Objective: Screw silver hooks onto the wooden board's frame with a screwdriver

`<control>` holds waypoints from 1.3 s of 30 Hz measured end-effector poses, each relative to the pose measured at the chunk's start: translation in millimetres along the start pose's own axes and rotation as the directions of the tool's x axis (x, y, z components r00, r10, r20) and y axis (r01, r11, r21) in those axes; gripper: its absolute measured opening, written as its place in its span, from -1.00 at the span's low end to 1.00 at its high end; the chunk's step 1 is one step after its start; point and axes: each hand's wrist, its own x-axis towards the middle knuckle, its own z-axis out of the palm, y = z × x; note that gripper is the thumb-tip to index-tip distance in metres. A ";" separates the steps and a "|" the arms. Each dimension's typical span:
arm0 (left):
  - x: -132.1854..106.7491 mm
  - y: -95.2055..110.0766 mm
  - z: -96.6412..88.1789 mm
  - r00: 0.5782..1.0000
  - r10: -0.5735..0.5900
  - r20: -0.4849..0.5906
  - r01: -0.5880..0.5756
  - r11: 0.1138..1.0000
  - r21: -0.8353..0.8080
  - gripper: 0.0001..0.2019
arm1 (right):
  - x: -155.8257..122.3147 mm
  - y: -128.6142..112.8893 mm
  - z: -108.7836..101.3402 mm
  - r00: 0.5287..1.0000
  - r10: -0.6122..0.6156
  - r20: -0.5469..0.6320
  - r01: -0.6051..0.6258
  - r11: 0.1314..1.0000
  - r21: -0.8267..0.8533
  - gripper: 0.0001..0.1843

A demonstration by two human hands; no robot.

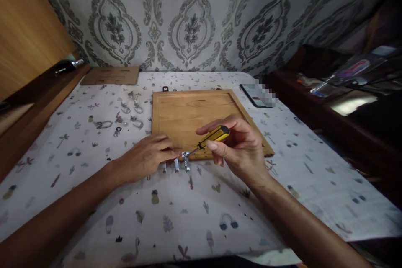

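A wooden panel (194, 113) with a raised frame lies flat on the cloth. Along its near edge sit several small shiny metal hooks (186, 163), their curved ends jutting past the wood. My left hand (146, 157) rests at the panel's near left corner, fingers together and tips pressed at the plate of the rightmost hook. In my right hand (245, 146) is a screwdriver (216, 135) with a yellow and black handle, gripped between thumb and fingers. Its shaft slants down left, and the tip meets that hook's plate. Any screw under the tip is too small to make out.
Several metal clasps (125, 109) lie left of the panel. Flat brown cardboard (109, 75) is at the back left, a phone (257, 95) at the back right. Dark wooden furniture (314, 109) borders the right side; a patterned wall (191, 21) stands behind the printed tablecloth (201, 213).
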 end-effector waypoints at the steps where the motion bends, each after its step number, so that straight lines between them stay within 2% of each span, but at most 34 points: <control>1: -0.1 -0.1 0.2 1.000 -0.002 -0.001 0.002 1.000 0.002 -0.68 | 0.5 0.3 -0.5 1.000 0.011 -0.002 -0.011 1.000 0.003 -0.53; 7: -0.4 -0.2 1.7 1.000 -0.001 -0.002 0.001 1.000 0.015 -0.65 | 0.4 -1.3 -4.5 0.993 0.082 0.085 -0.085 0.996 0.032 -0.60; 10: 0.1 0.3 1.2 1.000 0.007 -0.010 -0.006 1.000 0.024 -0.65 | 0.1 -2.8 -3.0 0.995 0.052 0.090 -0.055 0.998 0.023 -0.70; 15: 0.3 0.1 1.3 1.000 0.003 0.004 -0.003 1.000 0.002 -0.66 | 0.6 -0.6 -1.0 1.000 0.022 0.018 -0.023 1.000 0.017 -0.56; 22: -0.8 0.8 3.2 1.000 -0.015 -0.010 0.015 1.000 -0.019 -0.70 | -0.4 -1.9 -4.8 0.993 0.078 0.088 -0.079 0.997 0.001 -0.65; 25: -0.1 1.7 2.9 0.999 0.000 -0.042 0.000 1.000 -0.012 -0.69 | -1.2 -1.6 -5.7 0.998 0.025 0.049 -0.024 1.000 -0.018 -0.75; 30: 0.4 2.0 3.5 0.997 0.013 -0.080 -0.015 1.000 -0.024 -0.68 | -1.7 0.6 -4.7 1.000 -0.020 -0.013 0.020 0.999 -0.030 -0.71; 39: -1.8 1.4 5.3 0.999 -0.006 -0.033 0.005 1.000 -0.027 -0.65 | -3.8 0.8 -3.6 0.985 -0.090 -0.149 0.087 0.996 -0.031 -0.72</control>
